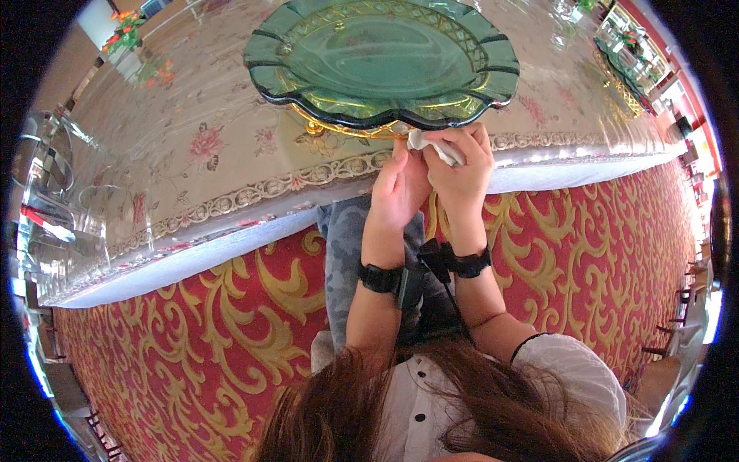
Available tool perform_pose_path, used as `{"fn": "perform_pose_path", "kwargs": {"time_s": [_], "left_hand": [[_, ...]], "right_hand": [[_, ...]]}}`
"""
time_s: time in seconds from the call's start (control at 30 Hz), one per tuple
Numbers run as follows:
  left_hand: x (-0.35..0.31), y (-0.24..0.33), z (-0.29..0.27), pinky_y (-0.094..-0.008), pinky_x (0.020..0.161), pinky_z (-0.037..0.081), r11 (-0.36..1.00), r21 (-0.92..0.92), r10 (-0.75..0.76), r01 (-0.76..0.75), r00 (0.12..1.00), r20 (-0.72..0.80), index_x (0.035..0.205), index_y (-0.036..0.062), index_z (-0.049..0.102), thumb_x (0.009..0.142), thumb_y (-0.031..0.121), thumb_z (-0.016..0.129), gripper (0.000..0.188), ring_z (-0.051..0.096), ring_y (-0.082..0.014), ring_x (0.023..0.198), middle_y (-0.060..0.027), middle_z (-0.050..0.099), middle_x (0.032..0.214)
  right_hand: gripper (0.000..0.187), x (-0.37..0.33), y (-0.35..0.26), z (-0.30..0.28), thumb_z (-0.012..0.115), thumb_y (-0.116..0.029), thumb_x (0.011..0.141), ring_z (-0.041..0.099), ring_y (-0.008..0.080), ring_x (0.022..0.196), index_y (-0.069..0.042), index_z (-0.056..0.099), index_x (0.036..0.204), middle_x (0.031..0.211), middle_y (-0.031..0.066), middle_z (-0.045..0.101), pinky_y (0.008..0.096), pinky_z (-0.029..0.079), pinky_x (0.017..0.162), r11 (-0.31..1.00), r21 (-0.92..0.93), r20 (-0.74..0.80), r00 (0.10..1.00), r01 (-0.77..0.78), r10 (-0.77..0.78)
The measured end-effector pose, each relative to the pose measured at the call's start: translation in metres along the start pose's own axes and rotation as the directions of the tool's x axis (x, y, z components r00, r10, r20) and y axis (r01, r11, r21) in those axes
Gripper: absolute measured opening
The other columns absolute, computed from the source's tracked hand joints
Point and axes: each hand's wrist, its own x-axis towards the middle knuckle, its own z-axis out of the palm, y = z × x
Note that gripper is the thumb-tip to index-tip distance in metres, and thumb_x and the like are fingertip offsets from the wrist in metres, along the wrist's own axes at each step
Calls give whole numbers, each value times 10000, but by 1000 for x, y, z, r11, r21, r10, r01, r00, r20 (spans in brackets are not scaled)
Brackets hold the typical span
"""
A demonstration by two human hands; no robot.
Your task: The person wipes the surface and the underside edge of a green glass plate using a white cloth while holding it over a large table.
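A large green glass plate with a scalloped rim sits on a gold wire stand near the table's front edge. Just below the plate's near rim, my left hand has its fingertips closed at the stand's front edge; the exact grip is partly hidden. Beside it, my right hand pinches a crumpled white cloth against the same spot under the rim. Both hands almost touch. The stand's rear is hidden by the plate.
The table wears a floral cover under a clear, shiny sheet. Potted red-orange flowers stand far left, clear glassware at the left edge. Another green plate on a gold stand lies far right. Patterned red-gold carpet spreads below.
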Motion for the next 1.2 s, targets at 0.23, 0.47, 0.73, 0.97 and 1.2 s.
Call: {"fn": "perform_pose_path", "kwargs": {"time_s": [0.23,0.47,0.73,0.97,1.2], "left_hand": [[0,-1,-3,-502,1029,341,999,10,-40,40,998,-40,1409,85,317,927,429,431,603,374,-255,1312,-101,386,1416],[1,0,3,-504,1022,353,999,22,-31,31,999,-11,1397,122,354,935,414,422,551,353,-238,1329,-69,369,1436],[-4,23,3,-463,1084,279,966,-210,-175,152,980,-97,1247,104,506,908,301,480,393,387,-214,1297,-55,468,1366],[-14,56,-2,-478,1113,241,980,-188,20,-68,969,-247,1130,103,539,866,251,504,305,417,-211,1235,-28,519,1254],[-11,48,0,-550,1122,218,985,-121,86,-121,963,-257,1299,70,426,867,314,512,503,403,-249,1272,-87,470,1333]], "right_hand": [[242,13,13,-41,716,61,597,604,160,771,-63,710,805,835,38,596,273,488,685,977,202,251,960,72,-122],[249,19,16,-48,701,55,611,618,178,802,-49,697,837,866,60,597,290,497,688,987,101,321,935,123,-149],[286,19,12,-48,597,50,608,602,215,880,-36,678,868,942,95,582,293,479,761,986,110,111,984,125,-137],[385,14,13,-28,552,81,626,548,226,875,-27,555,996,993,104,541,282,430,819,969,193,27,987,153,-161],[290,-3,10,-4,646,56,649,591,242,784,-43,667,920,888,100,629,307,470,693,987,98,-92,989,124,-115]]}}
